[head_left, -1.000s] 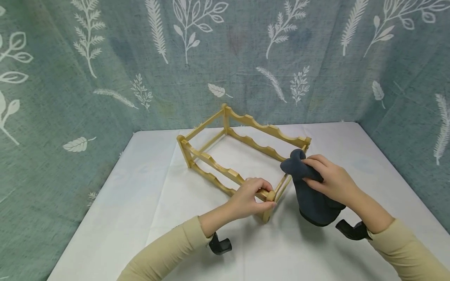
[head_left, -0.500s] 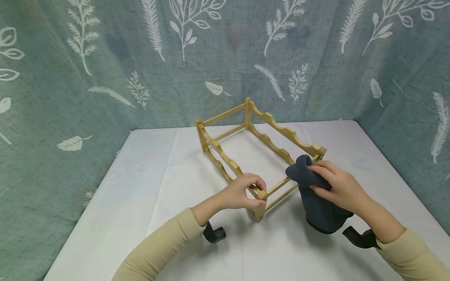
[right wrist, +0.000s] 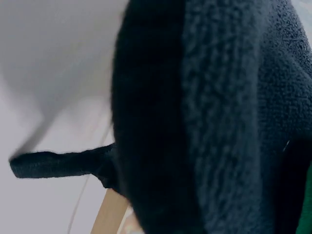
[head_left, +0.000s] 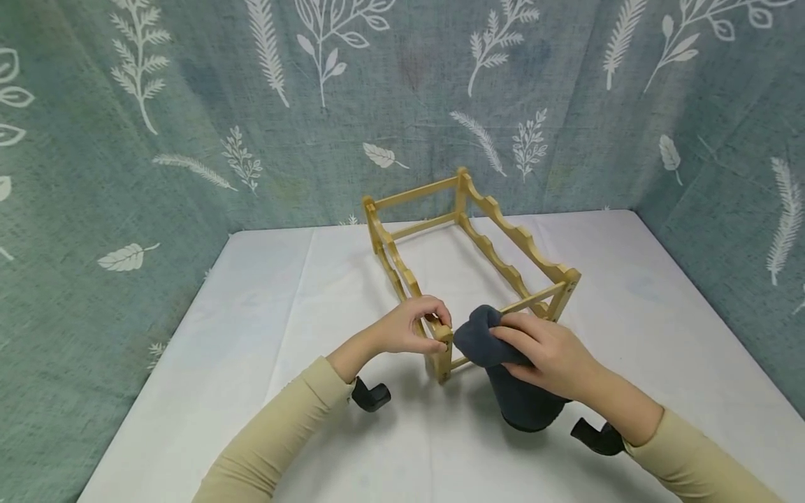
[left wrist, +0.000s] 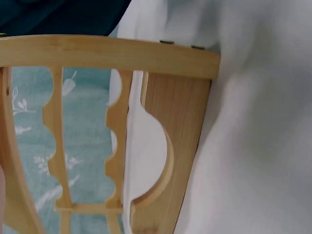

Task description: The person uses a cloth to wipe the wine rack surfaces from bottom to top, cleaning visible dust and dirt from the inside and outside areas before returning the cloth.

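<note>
A light wooden rack with scalloped rails, resembling a wine rack, stands angled on the table. Its near left corner post is gripped by my left hand, thumb and fingers on either side. My right hand holds a dark blue-grey towel bunched at the top, hanging beside the rack's near end. Seen from the right wrist, the towel has a terry weave, a dark edge band and a hanging loop. The left wrist view shows the rack's end panel close up.
A white cloth covers the table. Behind it and at both sides hangs a green-grey curtain printed with white leaves. A black wrist mount sits under the left wrist, another under the right.
The rack has turned, its far end swinging right and its near left corner shifting left with my left hand. My right hand has brought the towel left and nearer that corner.
</note>
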Motion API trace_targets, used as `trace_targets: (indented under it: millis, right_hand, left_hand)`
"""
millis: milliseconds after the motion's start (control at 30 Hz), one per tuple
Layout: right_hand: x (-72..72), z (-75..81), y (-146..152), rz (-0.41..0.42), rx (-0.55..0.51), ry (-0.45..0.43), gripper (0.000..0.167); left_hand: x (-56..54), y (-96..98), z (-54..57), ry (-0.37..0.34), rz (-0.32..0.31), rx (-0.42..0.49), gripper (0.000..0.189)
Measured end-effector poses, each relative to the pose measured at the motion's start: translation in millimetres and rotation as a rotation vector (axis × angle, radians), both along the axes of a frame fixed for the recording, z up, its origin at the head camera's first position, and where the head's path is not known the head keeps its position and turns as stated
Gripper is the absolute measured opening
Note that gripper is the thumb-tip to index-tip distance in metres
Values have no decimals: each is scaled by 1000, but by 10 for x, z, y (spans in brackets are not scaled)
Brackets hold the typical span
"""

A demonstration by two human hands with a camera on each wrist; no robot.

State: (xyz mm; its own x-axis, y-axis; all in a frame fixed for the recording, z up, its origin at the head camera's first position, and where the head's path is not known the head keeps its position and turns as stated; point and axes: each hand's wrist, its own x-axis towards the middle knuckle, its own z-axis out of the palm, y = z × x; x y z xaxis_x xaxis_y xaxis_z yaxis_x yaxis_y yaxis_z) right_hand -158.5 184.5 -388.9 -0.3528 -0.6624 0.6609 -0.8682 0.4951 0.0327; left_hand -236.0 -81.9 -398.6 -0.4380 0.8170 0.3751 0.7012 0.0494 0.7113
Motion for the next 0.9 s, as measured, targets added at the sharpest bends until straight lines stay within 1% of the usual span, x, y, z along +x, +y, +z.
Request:
trace_targets:
  millis: [100, 167, 233, 333, 367, 400, 467, 533, 567, 633, 667, 733, 800, 900]
  right_hand:
    - [14, 0, -64, 29, 15, 16, 40]
    - [21, 6, -84, 33, 8, 19, 39]
    - [25, 10, -105, 35, -10, 35, 39]
    - [27, 13, -166, 53, -20, 70, 34]
    - [28, 14, -197, 64, -11, 91, 30]
    - [31, 11, -233, 71, 8, 111, 30]
    - [36, 1, -314, 81, 69, 151, 39]
    - [40, -23, -405, 78, 146, 210, 40]
    - [44, -39, -448, 73, 184, 241, 37]
    - [43, -84, -520, 64, 233, 308, 18]
    - [41, -108, -545, 58, 247, 337, 15]
    - [36, -156, -574, 54, 259, 385, 24]
    - [32, -209, -573, 56, 278, 402, 29]
    - [28, -309, -537, 78, 355, 382, 34]
  left_hand:
    - [-2, -55, 23, 86, -25, 14, 24]
    - [5, -106, 53, 157, -26, 36, 26]
    - [13, -143, 80, 222, -15, 63, 26]
    - [24, -149, 114, 261, -11, 71, 25]
    - [25, -142, 117, 265, -13, 71, 24]
    - [24, -135, 118, 264, -16, 68, 24]
    - [28, -129, 122, 248, -19, 60, 23]
    - [34, -135, 126, 231, -14, 61, 23]
    - [37, -140, 130, 220, -11, 62, 23]
    - [45, -147, 147, 203, -10, 60, 22]
    - [46, -148, 153, 198, -10, 60, 22]
    - [47, -147, 160, 194, -10, 59, 22]
    - [51, -144, 160, 187, -12, 60, 21]
    - [53, -142, 136, 178, -13, 63, 20]
